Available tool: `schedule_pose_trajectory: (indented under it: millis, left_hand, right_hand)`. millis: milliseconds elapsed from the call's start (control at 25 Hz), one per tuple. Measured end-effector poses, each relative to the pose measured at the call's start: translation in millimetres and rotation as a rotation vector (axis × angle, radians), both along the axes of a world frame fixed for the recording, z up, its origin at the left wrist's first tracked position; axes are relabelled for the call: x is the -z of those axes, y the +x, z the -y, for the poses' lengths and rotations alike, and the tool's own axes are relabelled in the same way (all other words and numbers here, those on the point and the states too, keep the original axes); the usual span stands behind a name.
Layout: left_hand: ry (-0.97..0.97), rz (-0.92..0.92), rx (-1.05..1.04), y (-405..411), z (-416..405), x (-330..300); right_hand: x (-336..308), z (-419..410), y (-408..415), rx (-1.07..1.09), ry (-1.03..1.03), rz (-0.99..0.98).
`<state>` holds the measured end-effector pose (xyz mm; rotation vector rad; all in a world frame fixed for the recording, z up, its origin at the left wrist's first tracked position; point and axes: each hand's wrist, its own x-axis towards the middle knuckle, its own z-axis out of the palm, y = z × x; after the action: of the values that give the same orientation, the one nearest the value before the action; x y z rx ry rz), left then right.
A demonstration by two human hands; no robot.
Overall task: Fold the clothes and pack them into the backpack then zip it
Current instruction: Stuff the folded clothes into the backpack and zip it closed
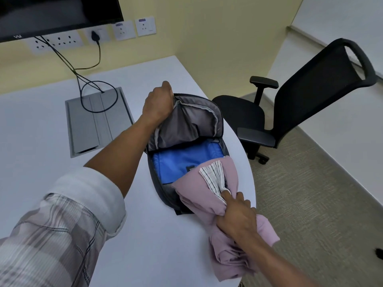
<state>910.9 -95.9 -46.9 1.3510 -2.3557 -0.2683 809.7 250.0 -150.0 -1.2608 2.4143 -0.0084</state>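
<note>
My left hand has a closed grip on the backpack flap at center frame; my right hand clutches bunched pink clothes at its mouth, lower right.

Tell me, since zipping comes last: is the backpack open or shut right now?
Open. The left hand holds the backpack flap up, showing its blue lining, while the right hand pushes pink clothes in.

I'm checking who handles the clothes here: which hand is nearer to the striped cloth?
The right hand: it grips the pink garment with a finger touching the striped cloth. The left hand is far off, holding open the backpack's flap at its top.
</note>
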Motion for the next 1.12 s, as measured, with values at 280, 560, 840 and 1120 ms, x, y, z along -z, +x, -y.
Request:
schedule_pose_trajectory:
  millis: [280, 560, 840, 1120]
  left_hand:
    - [0.051, -0.008, 0.05, 6, -3, -9]
    - [0.064, -0.054, 0.117, -1, -10, -25]
    - [-0.028, -0.094, 0.352, -17, -24, -51]
    - [0.025, -0.18, 0.429, -10, -22, -56]
  right_hand:
    - [-24, 82, 16, 0.059, -0.211, 0.06]
    - [10, 142, 15, -0.01, -0.075, 0.037]
    - [11, 204, -9, -0.075, -0.038, -0.016]
    - [8, 264, -12, -0.108, 0.016, -0.038]
